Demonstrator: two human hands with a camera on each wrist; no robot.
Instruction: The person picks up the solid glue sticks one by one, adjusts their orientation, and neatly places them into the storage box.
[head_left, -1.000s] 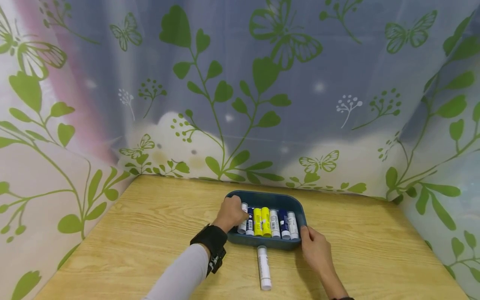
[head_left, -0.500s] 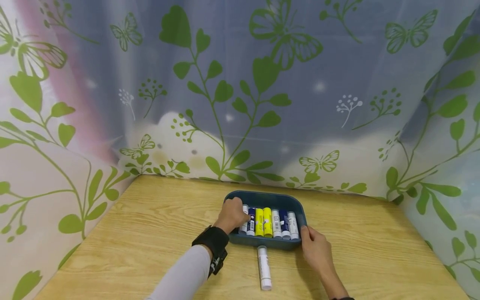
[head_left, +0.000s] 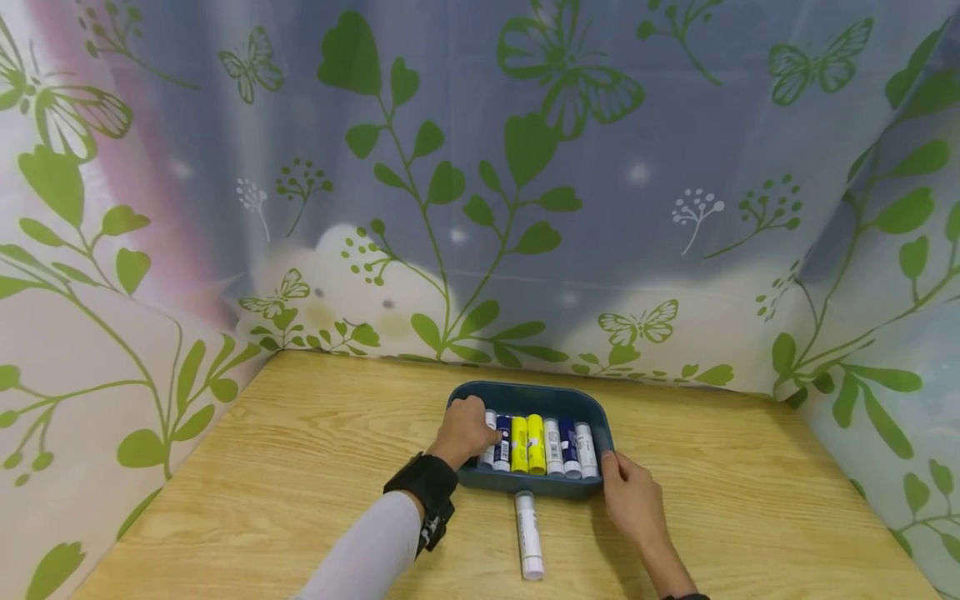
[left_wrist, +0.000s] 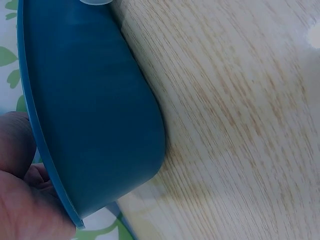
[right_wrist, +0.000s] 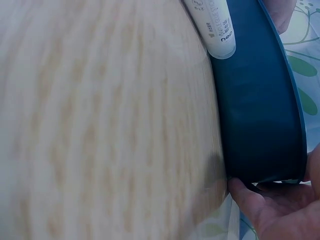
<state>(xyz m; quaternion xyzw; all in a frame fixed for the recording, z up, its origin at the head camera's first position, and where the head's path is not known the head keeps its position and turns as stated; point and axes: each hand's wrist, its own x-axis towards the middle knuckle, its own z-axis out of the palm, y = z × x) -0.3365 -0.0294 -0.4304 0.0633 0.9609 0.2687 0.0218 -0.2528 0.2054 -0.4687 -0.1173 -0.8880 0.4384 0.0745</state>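
In the head view, a dark blue tray (head_left: 540, 485) holds a row of white, yellow and navy glue sticks (head_left: 536, 445). My left hand (head_left: 463, 432) reaches over the tray's left end, its fingers bent and its thumb against the leftmost sticks; what its fingers grip inside is hidden. In the left wrist view this hand (left_wrist: 25, 200) shows behind the tray's rim. My right hand (head_left: 634, 500) holds the tray's front right corner, its thumb low on the wall in the right wrist view. One white glue stick (head_left: 528, 537) lies on the table just in front of the tray.
The tray rests on a light wood table (head_left: 315, 467), near its back edge. Curtains (head_left: 480, 208) with green leaves and butterflies hang behind the table and at both sides.
My left hand has shifted slightly right, and the left part of the row of glue sticks with it. My right hand, the tray and the loose stick have stayed in place.
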